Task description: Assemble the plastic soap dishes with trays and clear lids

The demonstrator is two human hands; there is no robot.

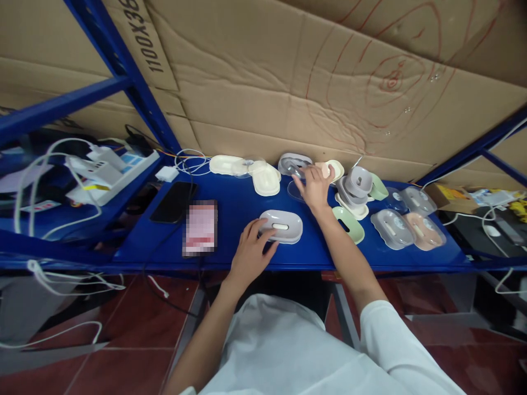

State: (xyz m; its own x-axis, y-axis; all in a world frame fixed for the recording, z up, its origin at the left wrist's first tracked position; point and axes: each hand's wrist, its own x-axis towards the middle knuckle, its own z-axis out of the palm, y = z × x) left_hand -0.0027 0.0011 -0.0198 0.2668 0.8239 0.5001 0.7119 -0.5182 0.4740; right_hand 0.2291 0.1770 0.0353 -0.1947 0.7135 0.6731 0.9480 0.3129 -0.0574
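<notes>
Near the front edge of the blue shelf lies a pale grey oval dish point(291, 225) with a white bar in its middle. My left hand point(254, 245) touches its left end, thumb and fingers apart around the rim. Farther back, my right hand point(315, 186) reaches over a clear plastic piece point(294, 168) beside a grey dish point(302, 157); its fingers are spread, and the fingertips are close to the clear piece. A cream dish point(336, 169) sits just right of that hand. Below my right forearm's right side lies a green dish point(353, 227).
Cream dishes point(267, 180) stand at the back. Stacked dishes point(357, 184) and clear-lidded ones point(393, 227) are on the right. A black phone point(173, 202), a blurred-out pink item point(200, 227) and a power strip point(123, 173) lie left. Cardboard point(255, 71) rises behind.
</notes>
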